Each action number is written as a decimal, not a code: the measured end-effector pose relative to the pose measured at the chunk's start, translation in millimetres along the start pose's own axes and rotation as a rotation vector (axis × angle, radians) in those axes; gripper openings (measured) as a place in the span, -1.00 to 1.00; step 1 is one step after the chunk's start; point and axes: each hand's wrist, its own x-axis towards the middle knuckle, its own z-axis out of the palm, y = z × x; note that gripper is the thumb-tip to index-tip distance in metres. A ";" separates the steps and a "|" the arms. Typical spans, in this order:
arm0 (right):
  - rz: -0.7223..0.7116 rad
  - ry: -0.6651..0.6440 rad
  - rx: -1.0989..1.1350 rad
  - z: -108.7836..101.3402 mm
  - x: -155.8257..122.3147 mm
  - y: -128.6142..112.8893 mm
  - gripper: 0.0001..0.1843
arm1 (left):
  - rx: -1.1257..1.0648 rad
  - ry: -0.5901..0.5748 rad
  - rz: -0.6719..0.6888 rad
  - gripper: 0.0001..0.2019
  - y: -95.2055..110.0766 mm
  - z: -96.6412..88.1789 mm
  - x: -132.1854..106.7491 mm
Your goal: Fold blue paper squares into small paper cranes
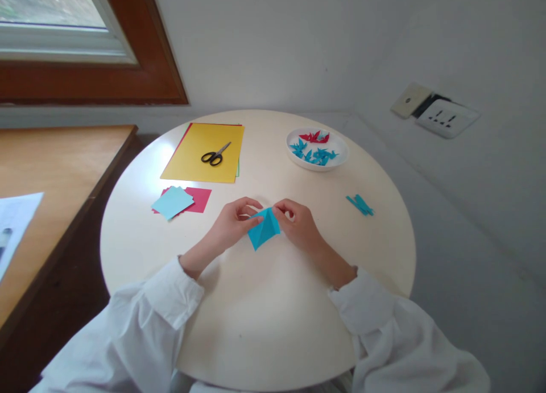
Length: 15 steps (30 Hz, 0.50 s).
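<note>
A folded blue paper (pixel 263 229) lies on the round white table (pixel 256 302), held between both hands. My left hand (pixel 234 222) pinches its upper left edge. My right hand (pixel 296 222) pinches its upper right corner. The paper forms a kite-like shape with a crease down its middle. Both wrists rest on the table, and white sleeves cover my forearms.
Black scissors (pixel 215 154) lie on a yellow sheet (pixel 205 153) at the back left. Small light-blue (pixel 173 202) and red (pixel 199 199) squares sit nearer. A white dish (pixel 316 148) holds several blue and red folded figures. Blue paper strips (pixel 360 205) lie at the right. A wooden desk (pixel 55 182) stands left.
</note>
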 end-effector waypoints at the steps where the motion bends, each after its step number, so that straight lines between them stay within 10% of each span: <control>1: 0.023 -0.023 -0.014 0.7 0.9 1.7 -0.82 | 0.058 0.011 0.004 -0.74 -2.1 0.2 0.1; 15: -0.096 -0.142 -0.497 9.8 7.5 16.9 -0.82 | 0.910 -0.017 0.373 -0.77 -23.3 9.2 -1.8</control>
